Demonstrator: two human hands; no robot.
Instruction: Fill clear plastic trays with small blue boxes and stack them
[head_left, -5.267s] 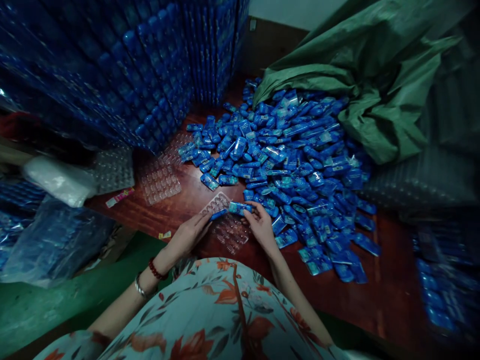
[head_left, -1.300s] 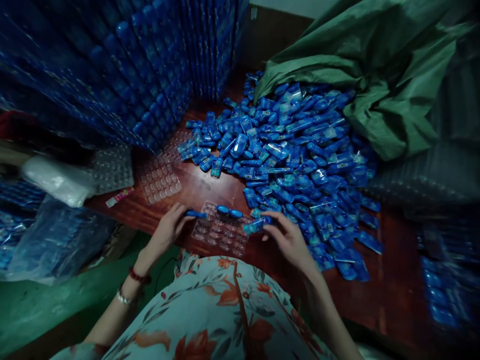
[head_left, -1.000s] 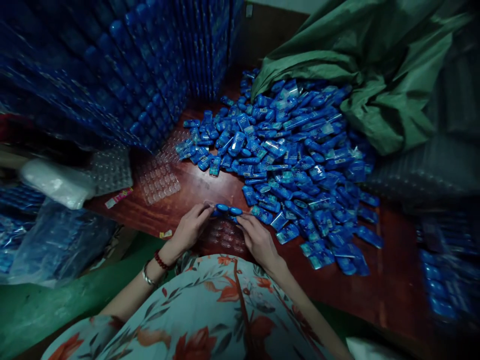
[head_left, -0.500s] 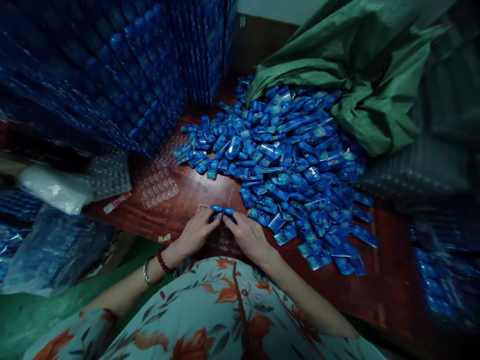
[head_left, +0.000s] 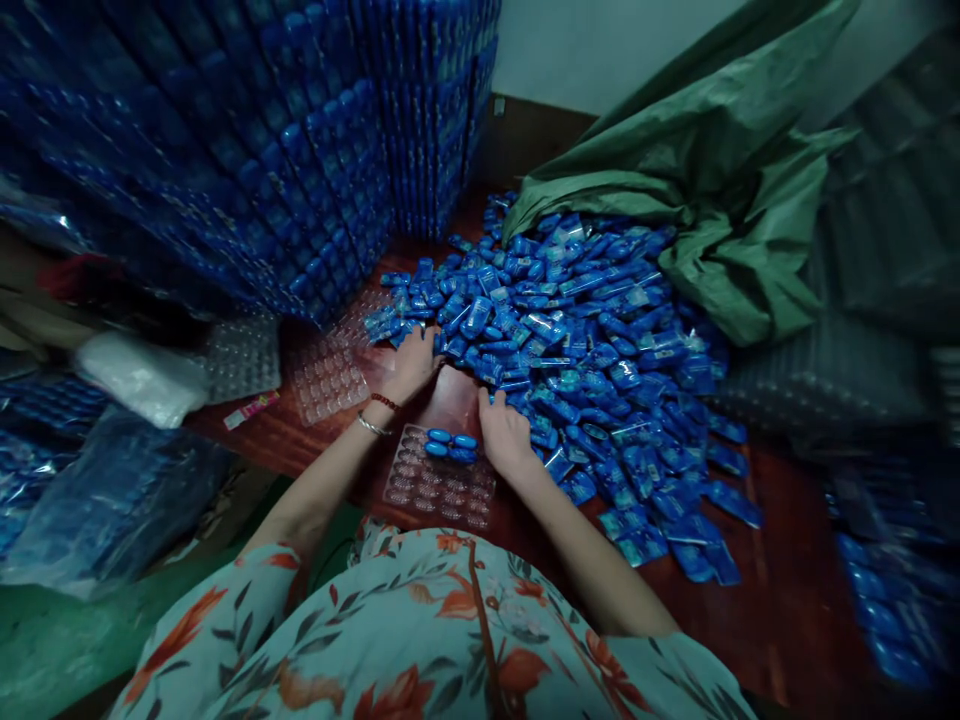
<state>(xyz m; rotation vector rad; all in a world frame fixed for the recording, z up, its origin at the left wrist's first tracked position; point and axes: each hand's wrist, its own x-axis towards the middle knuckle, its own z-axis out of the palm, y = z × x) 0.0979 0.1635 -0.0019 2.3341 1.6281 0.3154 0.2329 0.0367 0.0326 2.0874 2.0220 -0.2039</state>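
— Well, head view: reaching forward with both hands into the pile of blue packets [head_left: 600,340]. Left hand [head_left: 414,362] resting palm down on the near left edge of the pile, fingers curled over packets; whether anything is pinched underneath, cannot tell.

— And the right hand [head_left: 504,432]?

— Lying on the near edge of the pile too, fingers tucked among the packets; grip hidden as well, cannot tell.

— Anything between the wrists?

— Clear blister tray [head_left: 439,478], flat on the wooden table [head_left: 780,600], just behind both hands, probably kept close for short reaches. Four blue pieces [head_left: 451,446] seated in its far row, beside the right hand's heel; remaining pockets bare.

— Elsewhere?

— Spare clear trays [head_left: 326,370] left of the left hand, stacked filled trays [head_left: 262,150] rising beyond it, green sack [head_left: 720,190] beyond the right, seemingly spilling the pile.
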